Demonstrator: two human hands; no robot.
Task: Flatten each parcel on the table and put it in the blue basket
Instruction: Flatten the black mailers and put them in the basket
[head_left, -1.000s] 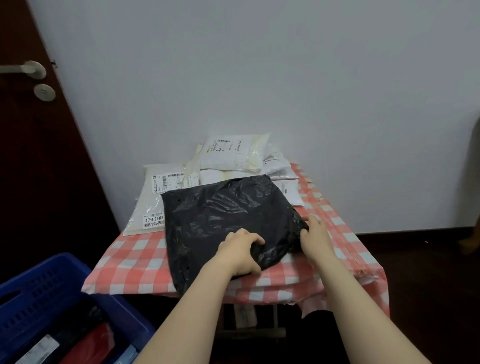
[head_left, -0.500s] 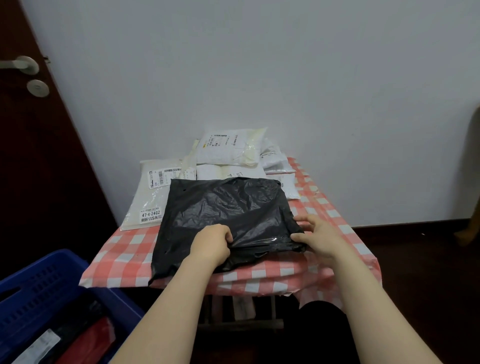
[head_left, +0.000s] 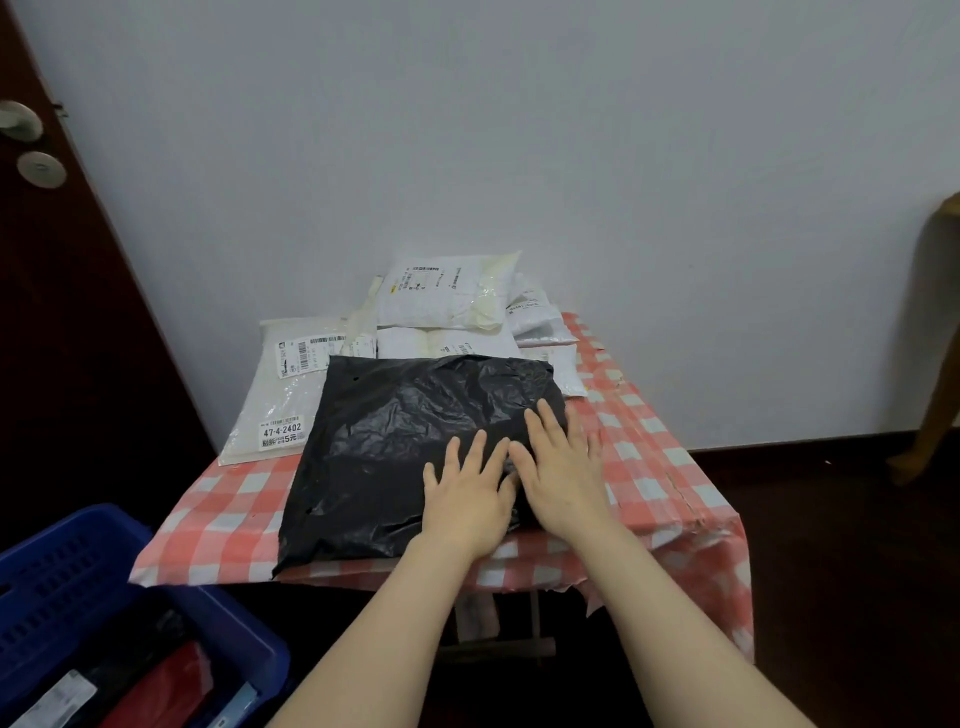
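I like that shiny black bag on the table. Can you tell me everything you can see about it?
The black parcel is a roughly square bag of crinkled, glossy plastic with a few tiny holes. It lies flat at the front of the red-and-white checked cloth, its near left corner reaching the edge. The left hand and right hand press flat on its right part with straight fingers. Its far edge overlaps white parcels behind it.

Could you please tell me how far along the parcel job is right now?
Done: the blue basket already holds a few parcels, a red parcel among them. In hand: the left hand and right hand press flat, side by side, on the black parcel on the table. Left: that parcel must go in, then the white parcels piled behind it.
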